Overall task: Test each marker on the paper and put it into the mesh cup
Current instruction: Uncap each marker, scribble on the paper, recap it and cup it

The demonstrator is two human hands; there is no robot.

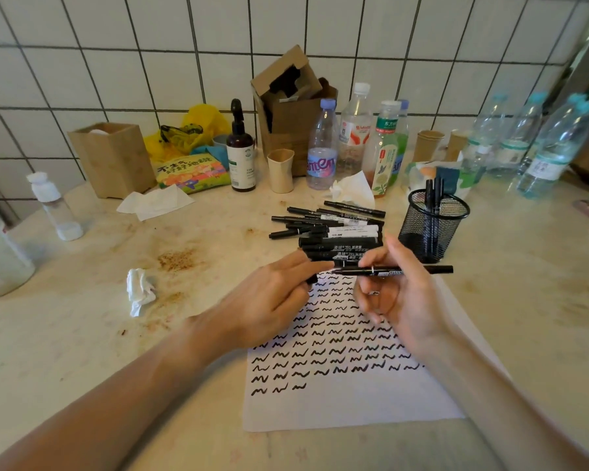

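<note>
My right hand (398, 294) holds a thin black marker (412, 270) level above the top of the white paper (354, 402), its bare tip pointing left. My left hand (269, 294) pinches a small black cap (312, 278) just left of that tip. Rows of black squiggles cover most of the paper. A pile of several black markers (330, 229) lies on the counter behind my hands. The black mesh cup (432, 226) stands to the right of the pile with a few markers upright in it.
A crumpled tissue (140, 294) lies left of the paper. Along the tiled wall stand plastic bottles (322, 147), a brown pump bottle (240, 154), cardboard boxes (113, 158), paper cups (280, 169) and a yellow bag (191, 130). More water bottles (551, 147) crowd the far right.
</note>
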